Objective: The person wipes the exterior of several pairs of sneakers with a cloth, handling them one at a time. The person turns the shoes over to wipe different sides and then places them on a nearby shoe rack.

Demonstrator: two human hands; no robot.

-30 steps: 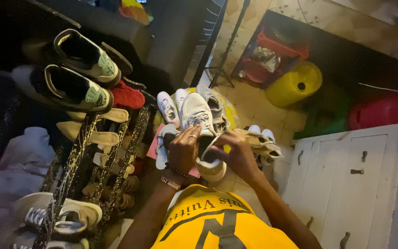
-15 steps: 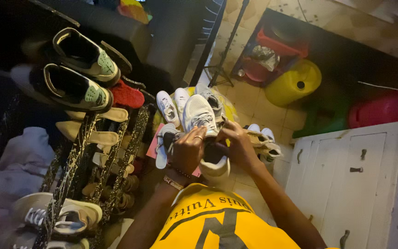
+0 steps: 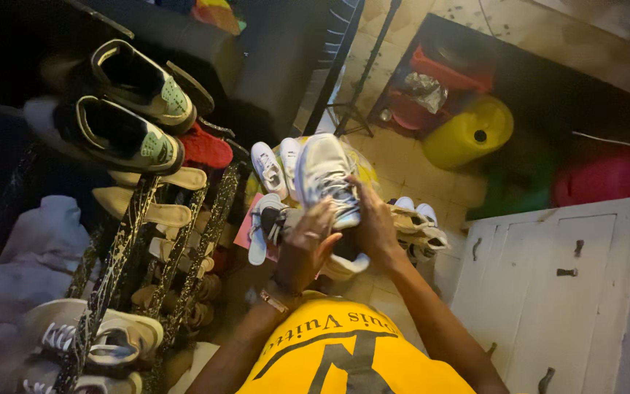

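Observation:
I hold a white sneaker (image 3: 327, 175) upright in front of me, toe up. My right hand (image 3: 375, 222) grips its side and heel from the right. My left hand (image 3: 308, 244) rests on its opening and laces from the left, fingers bent, a bracelet on the wrist. Below them is my yellow shirt (image 3: 351, 354) with dark print.
A metal shoe rack (image 3: 122, 244) on the left holds dark high-top sneakers (image 3: 122, 109), a red shoe (image 3: 205, 148), tan sandals and grey sneakers (image 3: 89, 339). More white shoes (image 3: 270, 169) lie on the floor. A white cabinet (image 3: 555, 292) stands right; a yellow jerrycan (image 3: 468, 133) and red crate behind.
The sneaker has been lifted a little higher and turned more upright. My left hand has slid from the tongue down toward the shoe's opening; my right hand stays on its side.

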